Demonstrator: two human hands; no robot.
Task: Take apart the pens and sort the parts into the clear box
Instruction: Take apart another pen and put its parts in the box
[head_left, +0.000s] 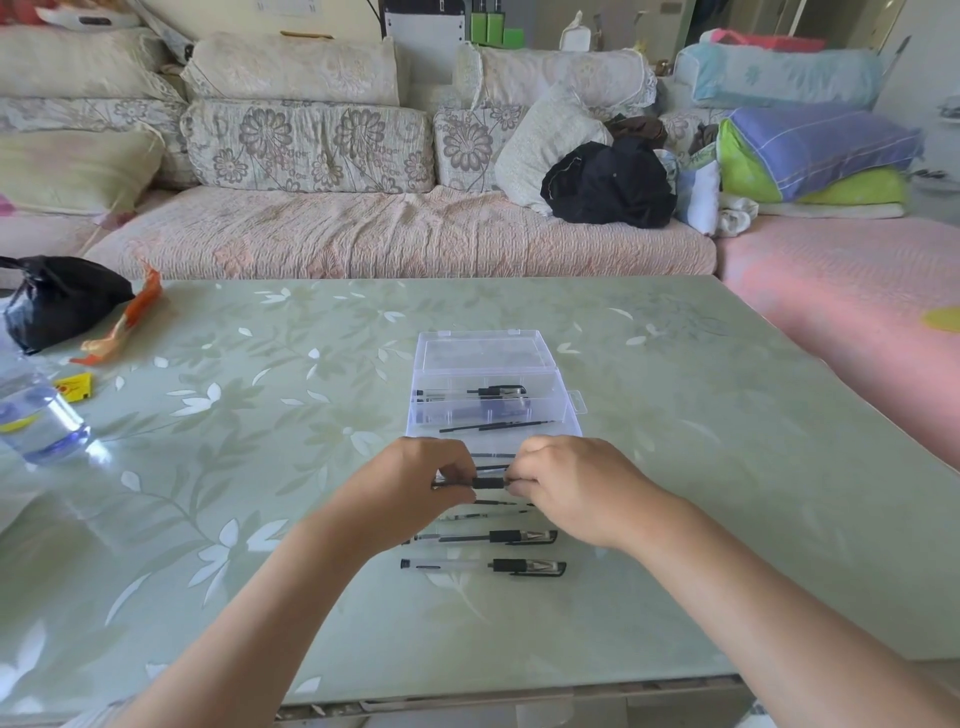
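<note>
A pen with a black grip is held level between both hands, just in front of the clear box. My left hand pinches its left end and my right hand pinches its right end. The box stands open with its lid tilted back; pen barrels with caps lie in its far compartment and thin black refills in the nearer one. Two whole capped pens lie on the table below my hands. Further pens or parts under my hands are partly hidden.
On the green floral glass table, a black bag and an orange wrapper lie at the far left. A clear water bottle and a yellow packet sit at the left edge. A sofa with cushions stands behind.
</note>
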